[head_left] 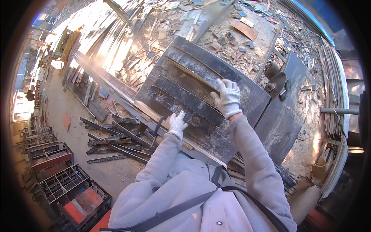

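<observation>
My left grip (177, 124) is open, fingers spread, nothing visibly held, near the lower dark strip (188, 99) on the bench (251, 94). My right grip (227, 96) is half spread at the upper strip's (195, 70) end; I cannot tell whether it has hold. Further left, dark lengths (119, 141) lie heaped.

Daylight, uneven: wood strips (104, 44) beyond and left of dark tabletop (253, 101), glare-bleached. Tabletop: shaded, detail legible. Metal frames (63, 181), left of tabletop: dim. Fisheye bowing; black rim.
</observation>
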`<state>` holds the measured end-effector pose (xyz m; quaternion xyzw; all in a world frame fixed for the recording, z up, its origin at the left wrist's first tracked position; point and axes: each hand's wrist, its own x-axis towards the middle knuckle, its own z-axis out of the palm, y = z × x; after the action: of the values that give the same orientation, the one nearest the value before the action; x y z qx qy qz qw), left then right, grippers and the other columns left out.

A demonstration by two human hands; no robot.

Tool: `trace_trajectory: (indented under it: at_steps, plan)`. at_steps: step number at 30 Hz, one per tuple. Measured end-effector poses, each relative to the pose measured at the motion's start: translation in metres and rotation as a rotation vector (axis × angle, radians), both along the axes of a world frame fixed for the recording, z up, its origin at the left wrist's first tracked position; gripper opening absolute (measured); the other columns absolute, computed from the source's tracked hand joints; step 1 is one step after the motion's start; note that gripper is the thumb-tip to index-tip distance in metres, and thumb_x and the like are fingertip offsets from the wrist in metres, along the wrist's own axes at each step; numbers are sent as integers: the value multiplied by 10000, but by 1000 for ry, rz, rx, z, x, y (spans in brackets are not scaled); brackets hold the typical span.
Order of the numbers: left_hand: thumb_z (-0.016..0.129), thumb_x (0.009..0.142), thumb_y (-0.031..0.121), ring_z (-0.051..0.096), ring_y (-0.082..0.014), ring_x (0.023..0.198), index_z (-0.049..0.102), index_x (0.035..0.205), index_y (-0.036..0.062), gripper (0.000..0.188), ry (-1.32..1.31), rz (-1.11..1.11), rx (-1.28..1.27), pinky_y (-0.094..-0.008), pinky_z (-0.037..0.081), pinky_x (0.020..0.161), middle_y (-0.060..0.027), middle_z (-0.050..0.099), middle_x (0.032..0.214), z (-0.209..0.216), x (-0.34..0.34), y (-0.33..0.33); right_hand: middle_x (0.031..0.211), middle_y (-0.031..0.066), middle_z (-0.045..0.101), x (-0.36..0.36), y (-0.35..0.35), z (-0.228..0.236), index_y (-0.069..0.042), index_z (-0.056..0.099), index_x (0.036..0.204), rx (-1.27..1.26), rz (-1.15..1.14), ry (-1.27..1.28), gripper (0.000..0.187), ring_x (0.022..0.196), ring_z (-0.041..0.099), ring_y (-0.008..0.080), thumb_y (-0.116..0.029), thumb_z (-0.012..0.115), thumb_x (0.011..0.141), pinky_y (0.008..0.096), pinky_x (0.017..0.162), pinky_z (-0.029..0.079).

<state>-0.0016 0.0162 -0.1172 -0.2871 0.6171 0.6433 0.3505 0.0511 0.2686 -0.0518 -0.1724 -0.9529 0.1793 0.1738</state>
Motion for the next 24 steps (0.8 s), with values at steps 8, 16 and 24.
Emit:
trace_trajectory:
  at_steps: [8,16,24]
  plan:
    - [763,974,281,525,-307,1367,382,1534,-39,749,315,-190,-296,-427,482,1093,-229,474,1528,36,6,-14,1292,227,672,-76,104,10,-38,585,1357,-84,33,-589,768,1216,645,384,-376,895,740,462,1018,525]
    - [816,936,193,548,-275,1345,413,1505,-46,738,524,-88,-39,-376,463,1136,-239,520,1481,81,-10,29,1059,235,744,-57,109,35,18,701,1094,-175,16,-533,565,1025,726,376,-351,890,710,427,908,569]
    - [827,870,540,637,-247,1167,605,1224,63,634,120,-120,527,-437,586,859,-51,612,1123,75,-15,152,1203,112,724,168,12,69,69,605,1382,-1198,-115,-155,743,1058,672,144,-263,903,788,306,954,545]
